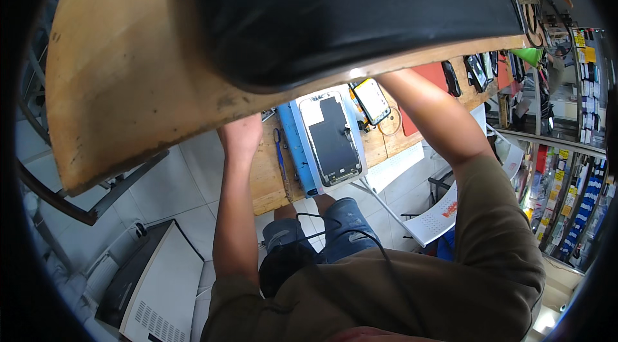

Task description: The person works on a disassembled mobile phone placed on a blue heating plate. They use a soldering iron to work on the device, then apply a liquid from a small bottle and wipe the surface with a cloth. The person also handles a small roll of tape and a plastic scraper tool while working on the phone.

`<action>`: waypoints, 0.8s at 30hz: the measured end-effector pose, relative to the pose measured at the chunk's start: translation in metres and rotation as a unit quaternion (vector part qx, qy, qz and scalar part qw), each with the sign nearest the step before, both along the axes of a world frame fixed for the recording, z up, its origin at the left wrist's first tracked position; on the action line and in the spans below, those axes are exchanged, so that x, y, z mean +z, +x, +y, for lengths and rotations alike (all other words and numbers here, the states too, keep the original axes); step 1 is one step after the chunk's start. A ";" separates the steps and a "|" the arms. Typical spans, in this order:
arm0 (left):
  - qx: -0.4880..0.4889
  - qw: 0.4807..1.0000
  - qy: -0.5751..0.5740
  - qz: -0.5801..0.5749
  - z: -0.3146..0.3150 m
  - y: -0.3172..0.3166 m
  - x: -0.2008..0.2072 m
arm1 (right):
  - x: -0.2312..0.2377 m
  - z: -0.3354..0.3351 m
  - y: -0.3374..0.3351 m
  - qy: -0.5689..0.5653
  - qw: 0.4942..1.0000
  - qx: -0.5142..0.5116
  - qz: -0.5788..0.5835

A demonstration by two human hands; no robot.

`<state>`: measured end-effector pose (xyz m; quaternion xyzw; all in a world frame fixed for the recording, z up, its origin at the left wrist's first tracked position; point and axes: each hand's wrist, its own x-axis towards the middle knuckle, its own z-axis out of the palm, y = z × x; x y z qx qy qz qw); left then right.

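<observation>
My left hand (242, 131) reaches under the edge of the wooden shelf, which hides its fingers. My right forearm (428, 107) comes in from the right and passes beneath the same shelf, so that hand is out of sight. Between my arms a detached phone screen (333, 139), its dark back face up, lies in a clear tray on a blue mat (294, 142). Beside its upper right is an opened phone body (372, 101). Blue tweezers (279, 149) lie on the workbench (267, 178), near my left wrist. What either hand holds is hidden.
The wooden shelf (122, 84) with a large black object (360, 13) blocks the upper view. Several phones (476, 71) and a red mat (430, 78) are on the bench at right. A white perforated chair (431, 223) stands below; goods hang on racks (566, 200). A thin cable (386, 255) crosses my lap.
</observation>
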<state>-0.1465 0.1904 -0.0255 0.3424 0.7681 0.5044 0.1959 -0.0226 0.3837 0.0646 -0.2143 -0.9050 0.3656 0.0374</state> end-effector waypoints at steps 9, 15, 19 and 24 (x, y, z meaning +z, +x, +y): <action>-0.061 0.991 0.103 0.067 0.054 0.006 0.025 | -0.010 0.007 0.029 -0.278 0.960 -0.036 -0.003; 0.004 0.996 0.050 0.080 0.067 0.009 0.047 | -0.053 0.025 0.035 -0.561 0.821 -0.046 0.090; -0.008 0.996 -0.018 0.090 0.048 0.017 0.048 | -0.081 0.036 0.041 -0.577 0.805 -0.075 0.118; -0.046 0.993 -0.098 0.055 0.022 0.048 0.059 | -0.078 0.027 0.041 -0.639 0.745 -0.080 0.177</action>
